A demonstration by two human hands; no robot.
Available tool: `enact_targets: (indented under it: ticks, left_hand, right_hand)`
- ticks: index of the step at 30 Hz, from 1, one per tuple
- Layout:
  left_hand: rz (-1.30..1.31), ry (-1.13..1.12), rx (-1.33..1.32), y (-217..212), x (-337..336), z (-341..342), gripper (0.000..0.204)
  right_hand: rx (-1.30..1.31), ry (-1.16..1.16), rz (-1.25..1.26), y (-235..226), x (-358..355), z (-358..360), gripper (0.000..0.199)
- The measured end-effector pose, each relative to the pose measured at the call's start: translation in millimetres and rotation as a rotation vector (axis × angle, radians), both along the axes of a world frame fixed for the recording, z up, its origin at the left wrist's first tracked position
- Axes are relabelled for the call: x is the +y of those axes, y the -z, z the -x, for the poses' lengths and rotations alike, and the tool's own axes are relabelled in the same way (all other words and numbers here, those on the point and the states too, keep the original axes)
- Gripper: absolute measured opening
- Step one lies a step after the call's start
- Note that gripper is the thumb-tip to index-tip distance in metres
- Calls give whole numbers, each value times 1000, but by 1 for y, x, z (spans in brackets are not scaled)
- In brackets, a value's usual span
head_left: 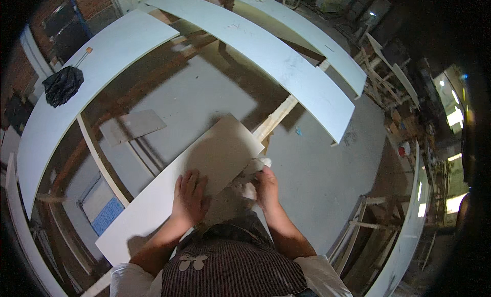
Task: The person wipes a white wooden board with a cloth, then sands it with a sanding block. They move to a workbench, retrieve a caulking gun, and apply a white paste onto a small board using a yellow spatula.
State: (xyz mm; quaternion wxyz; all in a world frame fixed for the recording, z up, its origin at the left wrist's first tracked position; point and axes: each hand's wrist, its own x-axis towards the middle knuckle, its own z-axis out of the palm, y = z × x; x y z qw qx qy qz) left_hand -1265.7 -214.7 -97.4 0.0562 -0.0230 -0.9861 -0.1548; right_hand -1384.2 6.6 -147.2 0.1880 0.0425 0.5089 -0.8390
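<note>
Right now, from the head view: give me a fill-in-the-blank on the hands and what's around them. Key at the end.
1. The bare left hand lies palm ____ on the pale rectangular board.
2. The bare hand holding the crumpled whitish cloth-like wad is the person's ____ one.
3. The crumpled plastic bag on the long white panel at left is coloured ____.
4. The dark fabric apron is patterned with narrow ____.

Missing words: down; right; black; stripes.

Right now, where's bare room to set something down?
Left panel, right of black bag; middle panel, flanked by gaps; floor between right hand and wooden frame. Crowded: near edge of board, between left hand and right.
</note>
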Motion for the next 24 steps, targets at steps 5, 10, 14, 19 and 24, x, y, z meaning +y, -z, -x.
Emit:
enact_targets:
  ticks: [5, 10, 14, 19, 24]
  left_hand:
    - [-102, 62, 78, 19, -11, -4, 62]
    - [-124, 84, -24, 9, -17, -3, 60]
    - [-106, 121, 8, 12, -20, -3, 62]
    - [-116, 128, -1, 9, -20, -2, 63]
    - [-65, 119, 67, 18, -17, -2, 64]
  right_hand:
    - [28, 196, -303, 9, -45, -19, 29]
    - [4, 339, -652, 32, -61, -21, 13]
    - [4, 448, -972, 59, -81, -14, 23]
    - [26, 662, -946, 25, -84, 36, 28]
    - [-83, 639, -724, 16, -72, 56, 28]
